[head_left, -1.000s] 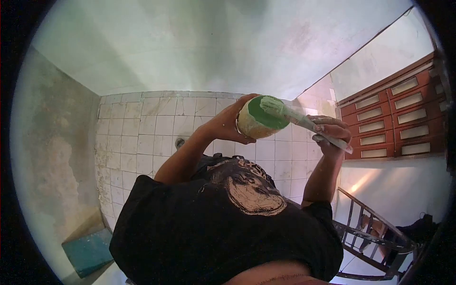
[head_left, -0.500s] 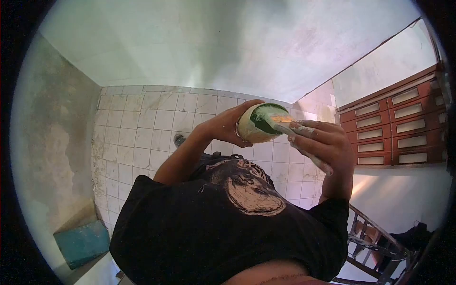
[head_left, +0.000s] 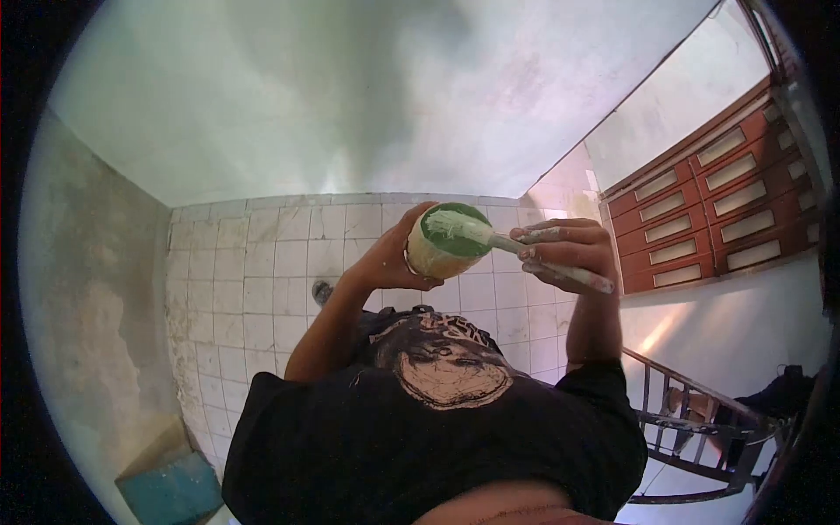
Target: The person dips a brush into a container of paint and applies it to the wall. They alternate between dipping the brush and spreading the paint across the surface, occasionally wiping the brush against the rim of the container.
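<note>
My left hand (head_left: 385, 260) is wrapped around the side of a paint pot (head_left: 436, 262), cream and smeared outside, green inside. Its mouth tilts up toward me. In my right hand (head_left: 577, 254) is a paintbrush (head_left: 502, 241), gripped by its paint-streaked handle, with pale paint on the fingers too. The brush lies across the pot's mouth from the right, its bristles coated in thick whitish-green paint against the green inside. How much paint is in the pot is hidden.
Ahead rises a pale green wall (head_left: 332, 105), meeting a white tiled floor (head_left: 241, 271). A bare, stained wall (head_left: 87, 289) stands at left, with a teal box (head_left: 171, 490) below. Red-brown louvred panels (head_left: 700, 210) and a metal ladder-like frame (head_left: 691, 429) are at right.
The pot has shifted slightly left and down in view. The brush now lies flatter across its mouth, showing more coated bristle, and my right hand has moved left with it.
</note>
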### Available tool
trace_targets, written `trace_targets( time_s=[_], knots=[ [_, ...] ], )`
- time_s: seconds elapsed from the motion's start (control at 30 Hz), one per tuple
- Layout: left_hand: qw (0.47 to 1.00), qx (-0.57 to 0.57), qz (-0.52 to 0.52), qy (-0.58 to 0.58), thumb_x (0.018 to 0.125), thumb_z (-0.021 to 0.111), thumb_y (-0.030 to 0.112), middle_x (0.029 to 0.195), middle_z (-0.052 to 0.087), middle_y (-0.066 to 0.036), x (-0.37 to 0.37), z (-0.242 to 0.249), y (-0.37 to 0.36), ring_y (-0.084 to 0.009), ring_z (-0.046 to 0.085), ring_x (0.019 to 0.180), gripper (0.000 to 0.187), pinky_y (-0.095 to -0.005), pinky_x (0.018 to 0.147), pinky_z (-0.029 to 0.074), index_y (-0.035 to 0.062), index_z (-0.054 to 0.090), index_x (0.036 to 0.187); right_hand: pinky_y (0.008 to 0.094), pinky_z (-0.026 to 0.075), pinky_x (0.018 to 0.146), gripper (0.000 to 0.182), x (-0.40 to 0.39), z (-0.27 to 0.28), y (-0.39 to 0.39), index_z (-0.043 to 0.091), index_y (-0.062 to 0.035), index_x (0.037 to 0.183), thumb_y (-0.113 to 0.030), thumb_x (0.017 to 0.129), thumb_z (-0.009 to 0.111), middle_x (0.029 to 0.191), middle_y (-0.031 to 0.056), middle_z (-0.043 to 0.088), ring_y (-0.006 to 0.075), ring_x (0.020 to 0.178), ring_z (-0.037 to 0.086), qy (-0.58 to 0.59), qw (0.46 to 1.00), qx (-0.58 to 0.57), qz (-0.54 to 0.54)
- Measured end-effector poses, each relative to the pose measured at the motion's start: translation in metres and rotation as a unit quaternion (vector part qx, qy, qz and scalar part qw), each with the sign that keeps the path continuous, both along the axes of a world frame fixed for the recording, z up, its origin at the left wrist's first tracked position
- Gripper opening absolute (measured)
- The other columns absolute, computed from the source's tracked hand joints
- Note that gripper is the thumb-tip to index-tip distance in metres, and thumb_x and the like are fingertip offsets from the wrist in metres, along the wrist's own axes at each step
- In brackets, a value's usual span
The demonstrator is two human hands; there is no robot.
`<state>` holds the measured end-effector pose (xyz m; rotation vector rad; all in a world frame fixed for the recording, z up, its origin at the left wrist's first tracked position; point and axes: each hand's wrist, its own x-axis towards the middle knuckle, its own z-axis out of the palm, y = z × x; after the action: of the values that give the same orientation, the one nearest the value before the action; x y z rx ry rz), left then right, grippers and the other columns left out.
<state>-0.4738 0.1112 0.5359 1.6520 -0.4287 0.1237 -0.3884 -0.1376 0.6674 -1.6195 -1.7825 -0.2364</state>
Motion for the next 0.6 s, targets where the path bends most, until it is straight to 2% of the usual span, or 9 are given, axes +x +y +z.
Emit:
trace_targets(
  time_s=[0.1, 0.13, 0.2, 0.27, 0.33, 0.53, 0.6],
  knots=[
    [1.000, -0.019, 0.008, 0.009, 0.049, 0.083, 0.013, 0.126, 0.042, -0.011, 0.007, -0.002, -0.008, -0.0238, 0.038, 0.119, 0.104, -0.0379, 0.099, 0.033, 0.0091, 0.024, 0.134, 0.0349, 0.054, 0.067, 0.017, 0.015, -0.029, -0.008, 0.062, 0.0001, 0.085, 0.001, 0.069, 0.069, 0.084, 0.0175, 0.065, 0.0280, 0.081, 0.065, 0.151, 0.978, 0.140, -0.013],
    [0.999, -0.036, 0.016, 0.025, 0.049, 0.082, 0.013, 0.127, 0.041, -0.011, 0.010, -0.002, -0.010, -0.0236, 0.038, 0.119, 0.103, -0.0380, 0.099, 0.033, 0.0089, 0.024, 0.134, 0.0349, 0.054, 0.067, 0.017, 0.019, -0.038, -0.011, 0.062, 0.0001, 0.085, 0.001, 0.069, 0.069, 0.084, 0.0175, 0.065, 0.0280, 0.081, 0.065, 0.148, 0.978, 0.145, -0.015],
    [0.999, -0.029, 0.015, 0.013, 0.049, 0.083, 0.013, 0.127, 0.041, -0.011, 0.015, 0.001, -0.011, -0.0238, 0.038, 0.120, 0.104, -0.0381, 0.099, 0.033, 0.0087, 0.024, 0.134, 0.0374, 0.053, 0.072, 0.015, 0.020, -0.054, -0.016, 0.060, -0.0004, 0.084, -0.005, 0.072, 0.069, 0.078, 0.0148, 0.064, 0.0269, 0.076, 0.064, 0.263, 0.929, 0.253, -0.065],
    [1.000, -0.023, 0.014, 0.005, 0.049, 0.083, 0.013, 0.128, 0.040, -0.011, 0.024, 0.000, -0.015, -0.0239, 0.038, 0.120, 0.104, -0.0382, 0.099, 0.033, 0.0084, 0.023, 0.134, 0.0355, 0.052, 0.069, 0.014, 0.024, -0.074, -0.021, 0.057, -0.0007, 0.085, -0.005, 0.075, 0.066, 0.084, 0.0147, 0.062, 0.0267, 0.082, 0.061, 0.297, 0.913, 0.268, -0.083],
    [0.999, -0.015, 0.012, -0.027, 0.049, 0.083, 0.013, 0.129, 0.039, -0.011, 0.037, -0.006, -0.019, -0.0243, 0.038, 0.120, 0.106, -0.0385, 0.099, 0.033, 0.0083, 0.022, 0.135, 0.0396, 0.053, 0.067, 0.016, 0.028, -0.086, -0.020, 0.053, -0.0017, 0.092, -0.006, 0.079, 0.062, 0.092, 0.0140, 0.058, 0.0277, 0.088, 0.059, 0.391, 0.857, 0.336, -0.023],
    [0.998, -0.039, 0.005, -0.044, 0.049, 0.084, 0.015, 0.126, 0.041, -0.011, 0.069, -0.002, -0.028, -0.0246, 0.040, 0.119, 0.106, -0.0400, 0.098, 0.035, 0.0082, 0.020, 0.133, 0.0472, 0.055, 0.067, 0.019, 0.038, -0.100, -0.012, 0.049, -0.0058, 0.101, -0.006, 0.083, 0.056, 0.096, 0.0121, 0.056, 0.0279, 0.088, 0.058, 0.476, 0.778, 0.406, -0.056],
    [0.998, -0.059, -0.006, -0.037, 0.049, 0.084, 0.016, 0.126, 0.041, -0.011, 0.080, -0.005, -0.028, -0.0247, 0.040, 0.118, 0.106, -0.0401, 0.098, 0.035, 0.0084, 0.019, 0.133, 0.0467, 0.056, 0.066, 0.017, 0.045, -0.103, -0.008, 0.049, -0.0042, 0.100, -0.002, 0.083, 0.052, 0.096, 0.0126, 0.054, 0.0287, 0.087, 0.058, 0.477, 0.769, 0.424, -0.050]
  ],
)
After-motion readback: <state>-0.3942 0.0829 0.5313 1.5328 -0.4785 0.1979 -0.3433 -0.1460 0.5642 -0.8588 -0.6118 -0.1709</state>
